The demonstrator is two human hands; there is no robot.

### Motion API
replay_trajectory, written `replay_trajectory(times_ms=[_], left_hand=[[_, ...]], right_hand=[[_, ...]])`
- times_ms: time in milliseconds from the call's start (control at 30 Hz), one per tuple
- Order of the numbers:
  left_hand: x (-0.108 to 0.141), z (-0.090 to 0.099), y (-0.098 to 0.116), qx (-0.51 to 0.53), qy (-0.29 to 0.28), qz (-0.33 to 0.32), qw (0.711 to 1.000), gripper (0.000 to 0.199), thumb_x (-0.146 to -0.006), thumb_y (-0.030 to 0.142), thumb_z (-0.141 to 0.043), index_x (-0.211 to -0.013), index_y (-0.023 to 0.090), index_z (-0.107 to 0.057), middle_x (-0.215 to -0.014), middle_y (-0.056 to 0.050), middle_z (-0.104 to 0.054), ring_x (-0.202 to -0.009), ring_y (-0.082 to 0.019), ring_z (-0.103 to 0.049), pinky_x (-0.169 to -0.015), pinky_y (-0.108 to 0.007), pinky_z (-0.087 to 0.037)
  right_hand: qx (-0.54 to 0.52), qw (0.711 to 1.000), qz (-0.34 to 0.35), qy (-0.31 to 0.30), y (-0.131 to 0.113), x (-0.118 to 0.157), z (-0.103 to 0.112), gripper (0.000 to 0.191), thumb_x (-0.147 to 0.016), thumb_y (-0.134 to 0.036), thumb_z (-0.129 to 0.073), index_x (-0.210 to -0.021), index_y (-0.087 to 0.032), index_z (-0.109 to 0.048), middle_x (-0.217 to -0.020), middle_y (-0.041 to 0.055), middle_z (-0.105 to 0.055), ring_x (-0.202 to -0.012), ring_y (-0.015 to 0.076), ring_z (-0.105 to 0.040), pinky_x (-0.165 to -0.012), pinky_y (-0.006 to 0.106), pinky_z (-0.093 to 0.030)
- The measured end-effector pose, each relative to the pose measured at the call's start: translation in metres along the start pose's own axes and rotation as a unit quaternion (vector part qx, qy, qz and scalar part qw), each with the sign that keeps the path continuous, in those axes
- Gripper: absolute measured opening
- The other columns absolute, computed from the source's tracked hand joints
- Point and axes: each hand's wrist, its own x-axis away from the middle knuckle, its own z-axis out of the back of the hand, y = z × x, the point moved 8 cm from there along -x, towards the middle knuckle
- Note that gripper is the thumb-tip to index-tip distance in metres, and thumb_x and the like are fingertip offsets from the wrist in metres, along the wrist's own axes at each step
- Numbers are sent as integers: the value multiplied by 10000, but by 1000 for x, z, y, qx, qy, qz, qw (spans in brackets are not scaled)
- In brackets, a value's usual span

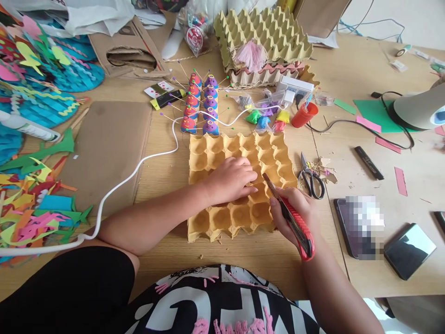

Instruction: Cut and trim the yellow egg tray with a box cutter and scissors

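Note:
In front of me lies a yellow-brown cardboard egg tray (222, 217), cups facing up. My left hand (233, 180) is on its middle, fingers curled down over the ridges and gripping it. My right hand (295, 208), closed, grips a red utility knife (296, 222) over the tray's right side. The knife's blade end points up and left, close to my left fingertips; I cannot tell whether it touches the cardboard. Scissors (308, 178) with black handles lie just right of the tray.
Painted egg-cup figures (210, 103) with pins stand behind the tray. A white cable (139, 164) crosses the left side. Stacked egg trays (264, 37), a power strip (295, 87), a red cup (305, 114) and clay bags (264, 121) are farther back. A phone (347, 227) lies right.

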Motion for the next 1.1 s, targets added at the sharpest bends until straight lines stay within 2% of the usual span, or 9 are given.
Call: replay_trajectory(times_ms=[200,400,633,833,1100], left_hand=[[-2,-2,-1,8,-18,10,1000,298,-1003,477,-713,-932,188,-708,-1059,-75,-743,-1222,-305,-598,-994,-428,-456],[-1,-1,0,4,-18,9,1000,298,-1010,478,-701,-935,189,-698,-1057,-75,-738,-1220,-298,-592,-990,-415,-449],[-1,-1,-2,22,-9,8,1000,294,-1000,473,-712,-904,195,-692,-1039,-64,-735,-1202,-297,-593,-986,-417,-444],[-1,-3,-2,18,-16,14,1000,297,-1007,485,-702,-938,196,-706,-1093,-73,-743,-1224,-305,-592,-996,-432,-447],[-1,-2,-2,13,-9,10,1000,294,-999,484,-716,-937,197,-707,-1088,-69,-748,-1218,-297,-591,-998,-420,-442]], right_hand=[[20,999,32,9,-10,-1,8,153,-878,-140,-686,-965,-226,-593,-698,-19,-634,-553,133,-544,-545,278,-450],[14,1000,15,-6,-6,1,5,177,-892,-147,-678,-995,-258,-587,-711,-11,-661,-552,155,-577,-539,305,-462],[13,998,42,55,-12,4,22,206,-849,-115,-682,-987,-245,-600,-757,-19,-687,-592,143,-601,-577,290,-500],[1,998,46,31,-9,5,15,224,-838,-111,-688,-988,-245,-589,-709,-24,-665,-574,145,-585,-571,294,-488],[14,999,40,29,-7,5,14,212,-843,-129,-686,-982,-257,-591,-746,-12,-691,-583,152,-601,-570,301,-492]])
